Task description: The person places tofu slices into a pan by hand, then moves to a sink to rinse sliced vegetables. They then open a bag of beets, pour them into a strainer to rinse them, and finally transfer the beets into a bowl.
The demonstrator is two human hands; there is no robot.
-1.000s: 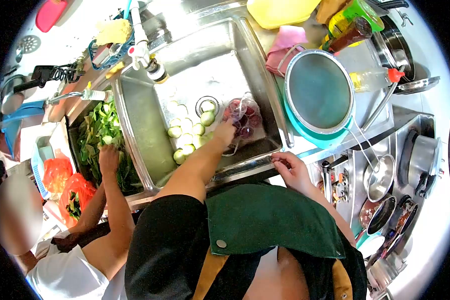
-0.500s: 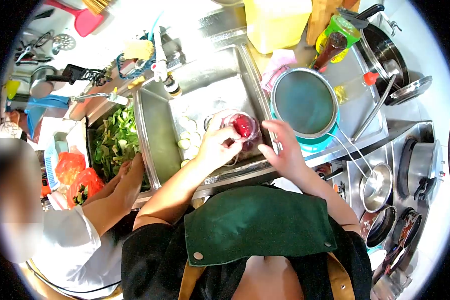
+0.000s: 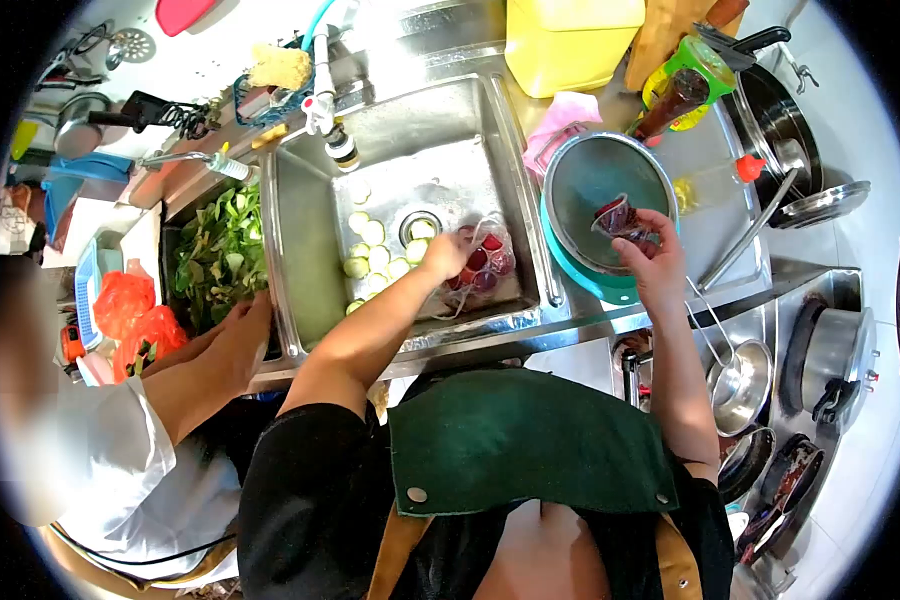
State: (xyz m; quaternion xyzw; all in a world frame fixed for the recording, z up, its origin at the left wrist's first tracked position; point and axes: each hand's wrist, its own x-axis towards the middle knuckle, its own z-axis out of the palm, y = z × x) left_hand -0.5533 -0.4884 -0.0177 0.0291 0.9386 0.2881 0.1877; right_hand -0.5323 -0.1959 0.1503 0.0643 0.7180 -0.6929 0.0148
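My left hand [image 3: 446,257] is over the sink [image 3: 300,250], against a clear plastic bag [image 3: 502,240] of red onions [image 3: 484,265]. Motion blurs its fingers, so their grip does not show. My right hand [image 3: 656,262] is above a round mesh strainer [image 3: 610,180], pinching a dark red onion piece [image 3: 615,214] with a pale edge. The strainer rests on a turquoise bowl [image 3: 595,284] on the counter right of the sink. Several pale, green-rimmed vegetable pieces [image 3: 372,233] lie on the sink floor around the drain [image 3: 417,222].
A faucet [image 3: 341,150] reaches over the sink's left side. At left, another person's hands [image 3: 240,335] are at leafy greens [image 3: 225,240], near red plastic bags [image 3: 150,340]. A yellow container [image 3: 570,45], bottles [image 3: 675,105] and pots [image 3: 835,340] stand at the back and right.
My right hand has moved right from the sink to above the strainer, now holding the dark red piece. My left hand, which held a red onion up, has gone to the bag.
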